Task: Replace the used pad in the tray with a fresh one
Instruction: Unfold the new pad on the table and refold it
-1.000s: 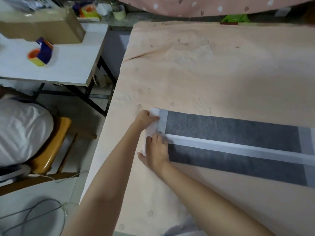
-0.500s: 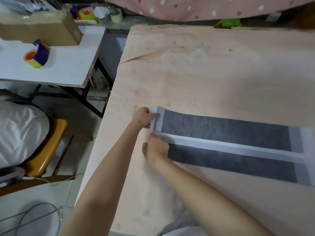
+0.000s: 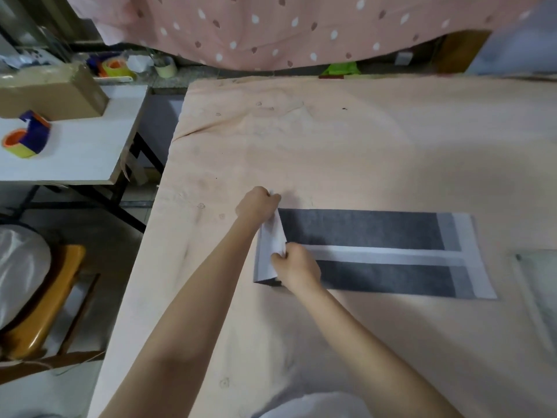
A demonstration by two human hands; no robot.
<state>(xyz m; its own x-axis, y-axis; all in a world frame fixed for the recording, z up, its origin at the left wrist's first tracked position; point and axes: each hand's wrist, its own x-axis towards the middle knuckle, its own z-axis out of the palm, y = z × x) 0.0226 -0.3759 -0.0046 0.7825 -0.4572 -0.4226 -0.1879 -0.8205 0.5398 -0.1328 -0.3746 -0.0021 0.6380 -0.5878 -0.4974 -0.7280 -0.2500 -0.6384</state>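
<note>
right now the folded pad (image 3: 376, 251), dark grey with a white strip down its middle and white ends, lies flat on the peach cloth (image 3: 331, 146) that covers the table, stretching away to the right of the fingers. its near end is lifted off the cloth as a white flap, caught between the two hands. the left hand (image 3: 257, 205) has its fingers curled round the far corner of that flap, pinching it at the top. the right hand (image 3: 298, 267) pinches the flap's lower edge with curled fingers, just where the white strip starts, and its knuckles rest over the pad's near grey panel. well right of the fingers, past the pad's far end, a pale glassy tray edge (image 3: 539, 285) shows, blurred. far to the left of the fingers stands a white side table (image 3: 75, 152) carrying a tape roll (image 3: 25, 135) and a cardboard box (image 3: 51, 92). beyond the cloth hangs a pink spotted fabric (image 3: 271, 28).
</note>
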